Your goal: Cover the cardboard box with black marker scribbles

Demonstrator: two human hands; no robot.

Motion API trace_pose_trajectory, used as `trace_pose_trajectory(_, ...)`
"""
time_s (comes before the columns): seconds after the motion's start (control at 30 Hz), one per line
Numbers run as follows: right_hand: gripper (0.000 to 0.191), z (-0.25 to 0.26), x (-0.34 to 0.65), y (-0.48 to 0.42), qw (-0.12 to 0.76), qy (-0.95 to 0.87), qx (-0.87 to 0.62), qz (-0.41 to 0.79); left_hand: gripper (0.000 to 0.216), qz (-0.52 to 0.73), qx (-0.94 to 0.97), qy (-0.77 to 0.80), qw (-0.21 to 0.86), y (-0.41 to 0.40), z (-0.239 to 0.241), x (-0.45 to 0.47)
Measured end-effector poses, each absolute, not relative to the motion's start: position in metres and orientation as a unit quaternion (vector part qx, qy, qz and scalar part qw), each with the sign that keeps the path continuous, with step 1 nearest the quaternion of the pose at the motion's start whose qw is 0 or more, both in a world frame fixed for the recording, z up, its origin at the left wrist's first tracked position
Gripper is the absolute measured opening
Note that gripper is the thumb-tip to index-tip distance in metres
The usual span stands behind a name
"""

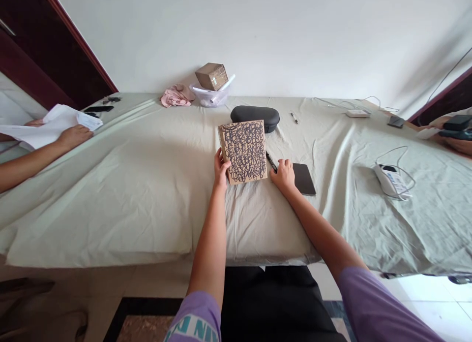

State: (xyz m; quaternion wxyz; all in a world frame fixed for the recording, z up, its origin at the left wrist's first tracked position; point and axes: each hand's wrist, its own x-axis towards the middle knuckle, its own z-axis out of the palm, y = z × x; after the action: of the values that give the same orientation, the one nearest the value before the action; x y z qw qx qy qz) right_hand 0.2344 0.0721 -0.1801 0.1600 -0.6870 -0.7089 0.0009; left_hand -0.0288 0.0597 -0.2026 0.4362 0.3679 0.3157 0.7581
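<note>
My left hand [221,169] grips a brown cardboard box [244,152] by its left edge, thumb on the front. Dark looping scribbles cover the face turned toward me, and the box is tilted up off the tabletop. My right hand [284,174] rests just right of the box, its fingers curled at the lower end of a black marker [271,161]. Part of the marker is hidden by the hand. Beside and partly under that hand lies a flat black rectangular object [305,179]. A black hard case [254,116] lies behind the box, which covers part of it.
A green-grey cloth [155,194] covers the table. At the back stand a plastic basin [210,98] bearing a carton [213,76], and a pink cloth [177,95]. A corded white device [393,180] lies right. Other people's hands [75,135] hold papers left; another person holds something dark right.
</note>
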Motion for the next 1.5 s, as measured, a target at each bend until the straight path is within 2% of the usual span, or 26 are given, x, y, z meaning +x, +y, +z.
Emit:
trace_pose_trajectory(0.17,0.034,-0.177,0.234,0.069,0.126,-0.696,-0.706,0.017,0.086,0.754,0.375,0.325,0.429,0.06,-0.203,-0.029)
trace_pose_trajectory(0.43,0.046,-0.169,0.231,0.07,0.072,-0.682,-0.727,0.036,0.084,0.752,0.381,0.322,0.43,0.06,-0.203,-0.03)
trace_pose_trajectory(0.7,0.045,-0.164,0.229,0.067,0.057,-0.696,-0.714,0.046,0.084,0.755,0.371,0.321,0.435,0.059,-0.203,-0.029)
trace_pose_trajectory(1.27,0.035,-0.163,0.223,0.077,0.076,-0.683,-0.724,0.057,0.079,0.76,0.366,0.315,0.436,0.057,-0.199,-0.026)
trace_pose_trajectory(1.5,0.041,-0.168,0.234,0.075,0.16,-0.695,-0.693,0.101,0.082,0.75,0.381,0.334,0.425,0.053,-0.2,-0.026)
